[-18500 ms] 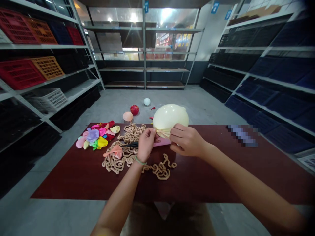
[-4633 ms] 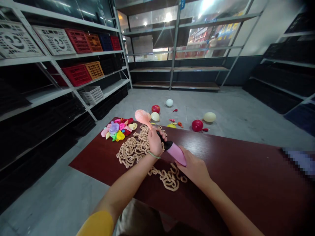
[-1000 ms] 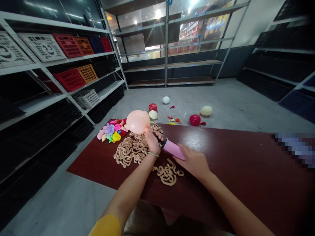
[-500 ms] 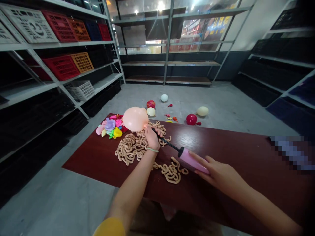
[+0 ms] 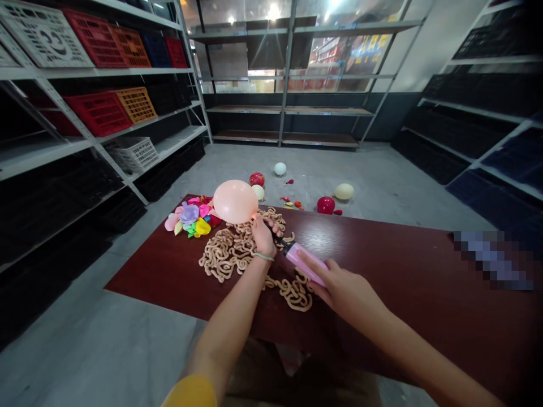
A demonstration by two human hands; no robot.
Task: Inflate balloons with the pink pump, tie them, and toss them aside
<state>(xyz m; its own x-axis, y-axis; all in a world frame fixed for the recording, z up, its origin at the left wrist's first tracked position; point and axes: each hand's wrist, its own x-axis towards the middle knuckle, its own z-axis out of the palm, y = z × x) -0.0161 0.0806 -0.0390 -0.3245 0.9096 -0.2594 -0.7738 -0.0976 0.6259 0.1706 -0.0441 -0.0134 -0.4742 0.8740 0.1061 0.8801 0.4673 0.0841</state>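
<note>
My left hand point(image 5: 264, 235) is closed around the nozzle end of a pink and black balloon pump, where the neck of a peach balloon point(image 5: 235, 202) sits. The balloon is inflated and rests to the upper left of that hand. My right hand point(image 5: 345, 282) grips the pump's pink barrel point(image 5: 306, 263), with a short stretch of black rod visible between the hands. Beneath them, tan uninflated long balloons point(image 5: 223, 254) lie in tangled heaps on the dark red table point(image 5: 382, 265). Left of the peach balloon is a pile of colourful uninflated balloons point(image 5: 189, 213).
Beyond the table, a red balloon point(image 5: 326, 204), a cream balloon point(image 5: 344, 191) and a pale balloon point(image 5: 280, 169) lie on the grey floor with several small limp ones. Shelves with crates point(image 5: 99, 113) stand at left. A blurred patch point(image 5: 492, 260) covers something at the table's right.
My right hand has pushed the pink barrel up and left toward my left hand, so less black rod shows. The peach balloon looks slightly fuller. The view has shifted a little.
</note>
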